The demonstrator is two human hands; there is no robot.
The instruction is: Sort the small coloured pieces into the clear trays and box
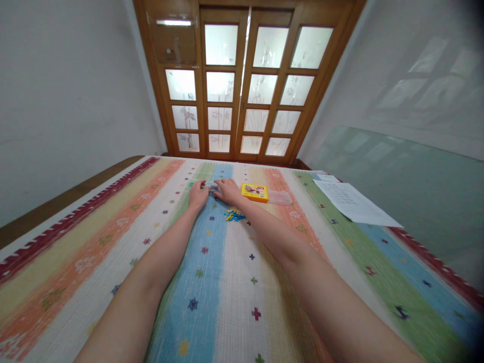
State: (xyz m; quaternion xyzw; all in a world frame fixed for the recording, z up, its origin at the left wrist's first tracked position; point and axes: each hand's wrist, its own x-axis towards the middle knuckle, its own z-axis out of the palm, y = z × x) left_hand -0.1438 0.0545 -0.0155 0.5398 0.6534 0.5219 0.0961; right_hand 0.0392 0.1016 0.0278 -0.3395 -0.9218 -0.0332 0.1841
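Observation:
Far out over the striped cloth, my left hand (198, 194) has its fingers curled at the left side of a small clear plastic container (212, 187). My right hand (227, 191) grips the same container from the right, fingers bent over its edge. What lies inside is too small to make out. A patch of green shows just beyond my left hand. Close below my right hand lies a loose pile of small blue and yellow pieces (235, 216), partly covered by the wrist. Right of that hand sits a yellow box (254, 192) with a printed top.
A clear plastic tray or lid (280, 197) lies against the yellow box's right side. White printed sheets (351, 201) rest near the right edge of the striped tablecloth (204, 302). Beyond the table stand wooden doors (242, 85) with glass panes, between pale walls.

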